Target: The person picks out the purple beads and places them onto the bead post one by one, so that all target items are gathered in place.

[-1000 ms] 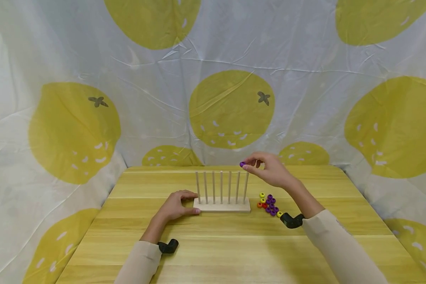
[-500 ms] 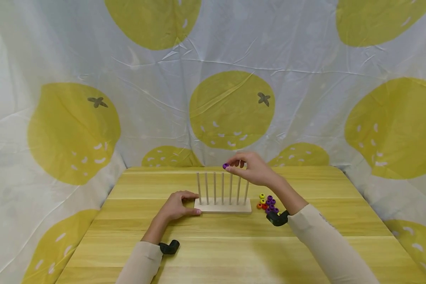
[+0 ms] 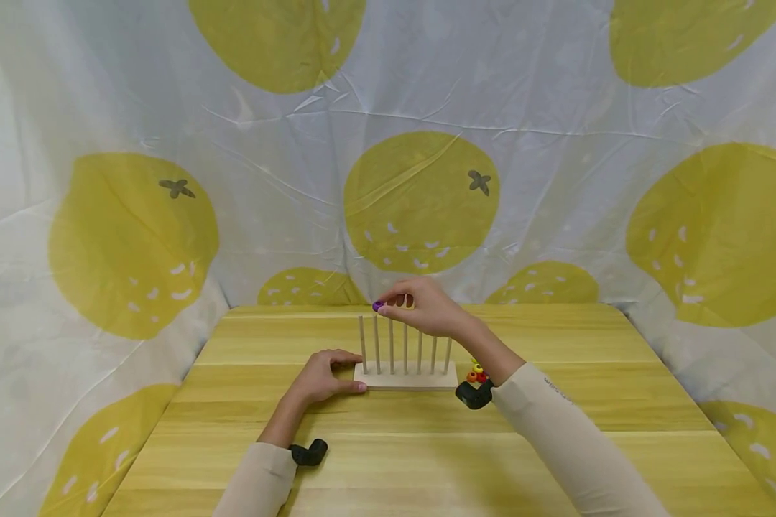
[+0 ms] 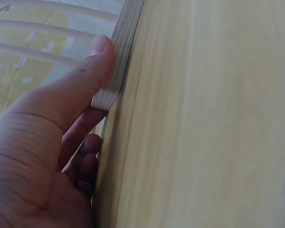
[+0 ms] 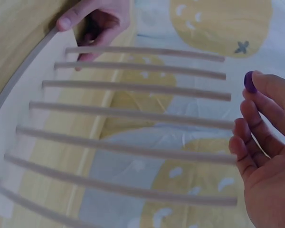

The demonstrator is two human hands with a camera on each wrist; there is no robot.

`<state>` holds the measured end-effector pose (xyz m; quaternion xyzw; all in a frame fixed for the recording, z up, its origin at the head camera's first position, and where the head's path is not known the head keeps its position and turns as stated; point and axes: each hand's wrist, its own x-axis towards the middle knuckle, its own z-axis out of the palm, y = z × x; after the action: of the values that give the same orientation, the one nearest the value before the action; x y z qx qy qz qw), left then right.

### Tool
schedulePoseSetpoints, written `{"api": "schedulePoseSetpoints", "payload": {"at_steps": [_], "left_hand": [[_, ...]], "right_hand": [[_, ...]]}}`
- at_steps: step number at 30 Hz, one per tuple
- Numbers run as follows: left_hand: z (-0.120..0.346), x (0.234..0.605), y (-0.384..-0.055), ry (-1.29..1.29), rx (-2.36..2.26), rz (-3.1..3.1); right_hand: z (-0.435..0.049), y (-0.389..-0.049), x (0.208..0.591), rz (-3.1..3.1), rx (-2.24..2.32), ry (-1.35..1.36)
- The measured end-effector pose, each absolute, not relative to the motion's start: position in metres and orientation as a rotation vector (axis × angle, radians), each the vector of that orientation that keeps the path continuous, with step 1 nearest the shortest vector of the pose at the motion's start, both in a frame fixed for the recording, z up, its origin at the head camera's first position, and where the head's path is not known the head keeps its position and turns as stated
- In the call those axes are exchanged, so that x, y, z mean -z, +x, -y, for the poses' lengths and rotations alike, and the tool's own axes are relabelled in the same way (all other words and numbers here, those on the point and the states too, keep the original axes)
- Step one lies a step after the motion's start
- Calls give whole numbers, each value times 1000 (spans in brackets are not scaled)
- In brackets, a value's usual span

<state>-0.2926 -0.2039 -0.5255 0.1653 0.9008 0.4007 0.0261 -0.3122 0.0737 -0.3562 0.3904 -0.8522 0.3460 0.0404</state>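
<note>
A pale wooden base with several upright pegs stands on the table. My left hand grips the left end of this base between thumb and fingers; in the left wrist view the thumb lies along its edge. A purple bead is pinched between the thumb and index finger of my right hand. That hand is just above the peg tops, with the bead over the second peg from the left. From the right wrist view the bead sits a little beyond the peg ends. The pegs carry no beads.
Loose yellow, orange and red beads lie right of the base, partly hidden behind my right wrist and its black camera mount. Behind the wooden table hangs a white cloth printed with yellow fruit.
My right hand has moved left across the peg tops with the purple bead, from beyond the rightmost peg to near the left end. My left hand keeps its grip on the base.
</note>
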Motion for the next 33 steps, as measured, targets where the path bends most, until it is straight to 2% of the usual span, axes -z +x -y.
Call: {"api": "schedulePoseSetpoints", "payload": {"at_steps": [15,33], "left_hand": [[204,528,-296,508,-1214,-2794],[201,525,-294,480,-1254,-2758]], "right_hand": [[-44,-319,363,2655,-959,1243],[-48,-319,365,2711,-952,1239]]}}
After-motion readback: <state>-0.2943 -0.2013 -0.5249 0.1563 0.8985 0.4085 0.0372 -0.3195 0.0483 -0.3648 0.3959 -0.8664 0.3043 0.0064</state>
